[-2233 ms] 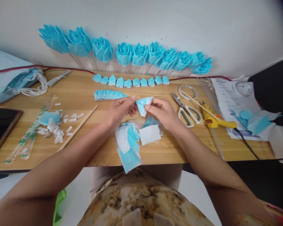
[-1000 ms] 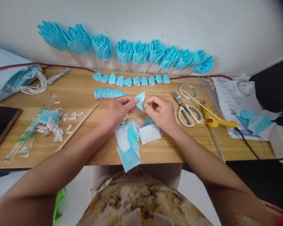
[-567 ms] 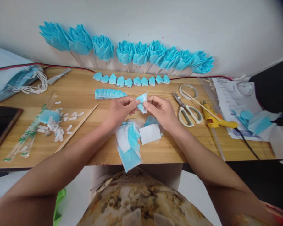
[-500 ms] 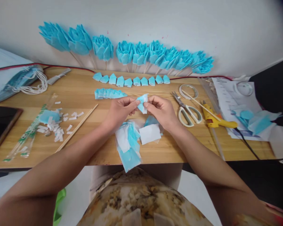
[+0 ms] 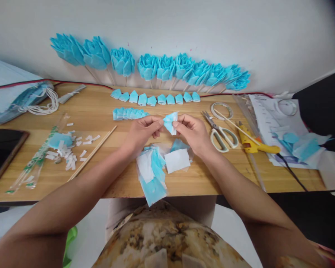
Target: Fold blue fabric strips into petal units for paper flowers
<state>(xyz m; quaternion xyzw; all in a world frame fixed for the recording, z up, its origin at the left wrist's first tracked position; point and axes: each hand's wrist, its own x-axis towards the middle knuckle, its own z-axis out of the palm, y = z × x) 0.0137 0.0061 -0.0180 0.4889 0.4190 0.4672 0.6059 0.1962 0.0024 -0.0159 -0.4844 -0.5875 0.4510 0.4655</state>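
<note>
Folded blue piece [image 5: 169, 120] sits between left hand [image 5: 142, 131] and right hand [image 5: 193, 131], pinched by both.

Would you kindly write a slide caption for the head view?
Right hand pinching a folded blue piece, left hand at its edge, before a row of stemmed blue flowers.

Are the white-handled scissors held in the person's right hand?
No, the white-handled scissors lie on the wooden table, apart from the right hand, which pinches a folded blue piece.
</note>
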